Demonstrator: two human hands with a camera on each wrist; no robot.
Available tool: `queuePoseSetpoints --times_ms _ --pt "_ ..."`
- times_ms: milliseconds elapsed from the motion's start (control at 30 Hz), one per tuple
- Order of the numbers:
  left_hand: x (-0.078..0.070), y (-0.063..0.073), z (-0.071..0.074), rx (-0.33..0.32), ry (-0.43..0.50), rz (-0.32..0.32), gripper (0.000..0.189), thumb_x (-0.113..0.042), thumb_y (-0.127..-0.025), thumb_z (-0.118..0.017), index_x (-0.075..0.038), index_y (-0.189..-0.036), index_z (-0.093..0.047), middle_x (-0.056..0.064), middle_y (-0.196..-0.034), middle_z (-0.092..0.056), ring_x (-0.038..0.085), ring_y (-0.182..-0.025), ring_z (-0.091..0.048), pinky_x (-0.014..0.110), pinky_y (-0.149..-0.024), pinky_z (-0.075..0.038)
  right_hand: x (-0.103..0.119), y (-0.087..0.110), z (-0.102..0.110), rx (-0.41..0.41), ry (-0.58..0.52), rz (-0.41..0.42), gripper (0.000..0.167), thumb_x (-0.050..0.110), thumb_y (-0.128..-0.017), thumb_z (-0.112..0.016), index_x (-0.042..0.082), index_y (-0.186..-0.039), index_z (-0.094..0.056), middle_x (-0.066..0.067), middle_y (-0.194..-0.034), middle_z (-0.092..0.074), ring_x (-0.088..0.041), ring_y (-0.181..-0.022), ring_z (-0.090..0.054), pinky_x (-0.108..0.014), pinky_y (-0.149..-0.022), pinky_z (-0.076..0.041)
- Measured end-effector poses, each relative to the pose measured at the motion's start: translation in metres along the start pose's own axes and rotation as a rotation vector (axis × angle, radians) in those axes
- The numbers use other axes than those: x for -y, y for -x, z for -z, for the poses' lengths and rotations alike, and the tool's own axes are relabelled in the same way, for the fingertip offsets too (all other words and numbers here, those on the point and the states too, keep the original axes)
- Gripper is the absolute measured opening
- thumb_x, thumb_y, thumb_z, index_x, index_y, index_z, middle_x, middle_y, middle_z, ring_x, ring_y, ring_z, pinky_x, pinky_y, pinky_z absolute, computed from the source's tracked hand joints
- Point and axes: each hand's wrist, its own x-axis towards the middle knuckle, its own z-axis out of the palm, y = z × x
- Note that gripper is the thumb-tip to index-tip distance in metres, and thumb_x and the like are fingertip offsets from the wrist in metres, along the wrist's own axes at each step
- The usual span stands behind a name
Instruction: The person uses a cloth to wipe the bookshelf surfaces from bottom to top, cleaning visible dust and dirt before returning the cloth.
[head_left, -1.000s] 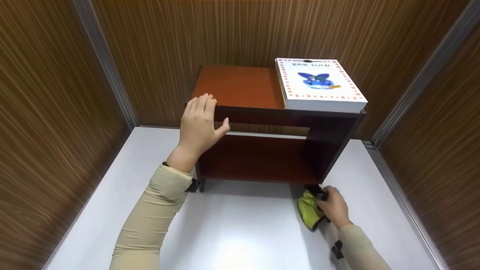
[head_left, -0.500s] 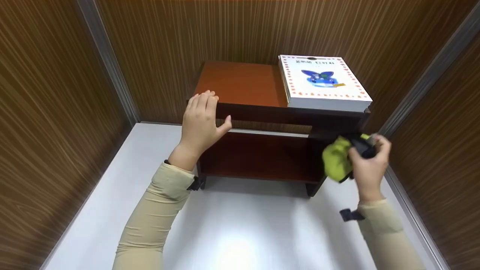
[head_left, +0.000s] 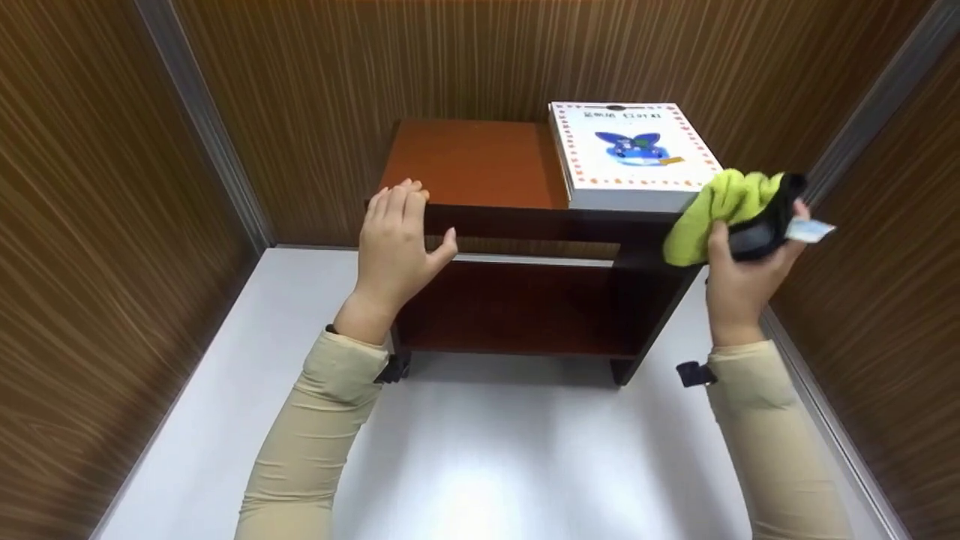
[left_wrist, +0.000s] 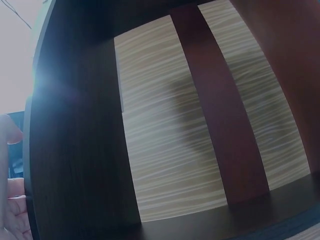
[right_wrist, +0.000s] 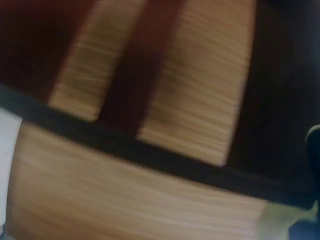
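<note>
My left hand (head_left: 394, 244) rests on the front left edge of the low dark-brown shelf unit (head_left: 517, 223), fingers over the top and thumb out to the side. At the right, my right hand (head_left: 746, 289) grips a lime-green cloth (head_left: 724, 199) with black trim and a small white tag. The cloth is bunched up beside the unit's front right top corner, in front of the books' corner; whether it touches them I cannot tell. In the left wrist view, part of my left hand (left_wrist: 12, 200) shows beside the top panel (left_wrist: 82, 135). The right wrist view is blurred.
A stack of white picture books (head_left: 637, 150) lies on the right part of the reddish-brown top (head_left: 480, 161). Below is a lower shelf board (head_left: 517, 307). The unit stands on a white surface (head_left: 480, 450), with wood-grain walls (head_left: 480, 60) behind and on both sides.
My right hand has lifted the lime-green cloth from the unit's lower right leg to beside its top right corner. The left hand stays on the top edge.
</note>
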Motion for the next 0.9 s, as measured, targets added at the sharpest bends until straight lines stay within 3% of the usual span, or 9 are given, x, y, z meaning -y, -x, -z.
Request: queuePoseSetpoints --times_ms 133,233,367,600,900 --pt "0.0 0.001 -0.001 -0.004 0.001 -0.012 0.046 -0.033 -0.081 -0.058 0.005 -0.107 -0.055 0.019 -0.112 -0.055 0.032 -0.112 -0.05 0.043 -0.102 -0.032 -0.027 0.014 0.007 0.024 0.22 0.201 0.053 0.012 -0.07 -0.075 0.003 -0.115 -0.049 -0.007 -0.118 -0.047 -0.019 -0.113 -0.045 -0.032 -0.101 -0.033" --pt "0.0 0.001 -0.003 -0.018 0.006 -0.019 0.045 -0.032 -0.081 -0.059 0.005 -0.106 -0.055 0.019 -0.111 -0.055 0.033 -0.11 -0.051 0.043 -0.101 -0.033 -0.026 0.019 0.004 0.024 0.327 0.301 0.048 0.021 -0.069 -0.075 0.0 -0.107 -0.054 -0.01 -0.111 -0.049 -0.021 -0.11 -0.045 -0.034 -0.099 -0.033" --pt "0.001 0.001 -0.003 -0.028 0.008 -0.014 0.045 -0.031 -0.08 -0.06 0.005 -0.105 -0.055 0.019 -0.11 -0.055 0.032 -0.111 -0.051 0.043 -0.101 -0.033 -0.011 0.029 -0.01 0.035 0.36 0.384 0.044 0.019 -0.071 -0.074 -0.002 -0.103 -0.052 -0.02 -0.106 -0.052 -0.028 -0.105 -0.048 -0.038 -0.095 -0.034" --pt "0.001 -0.001 0.001 0.007 -0.01 -0.007 0.046 -0.035 -0.083 -0.056 0.005 -0.106 -0.056 0.019 -0.111 -0.056 0.033 -0.108 -0.052 0.042 -0.099 -0.035 -0.008 0.045 -0.027 0.037 0.377 0.556 0.038 0.013 -0.073 -0.074 0.0 -0.102 -0.053 -0.019 -0.1 -0.057 -0.038 -0.091 -0.051 -0.05 -0.08 -0.033" --pt "0.0 -0.004 0.006 0.004 0.042 0.019 0.043 -0.034 -0.085 -0.05 0.004 -0.101 -0.061 0.018 -0.106 -0.059 0.032 -0.102 -0.055 0.042 -0.093 -0.039 -0.006 0.062 -0.044 0.212 0.404 0.62 0.032 0.016 -0.076 -0.073 0.004 -0.103 -0.06 -0.015 -0.104 -0.059 -0.039 -0.086 -0.05 -0.048 -0.079 -0.039"
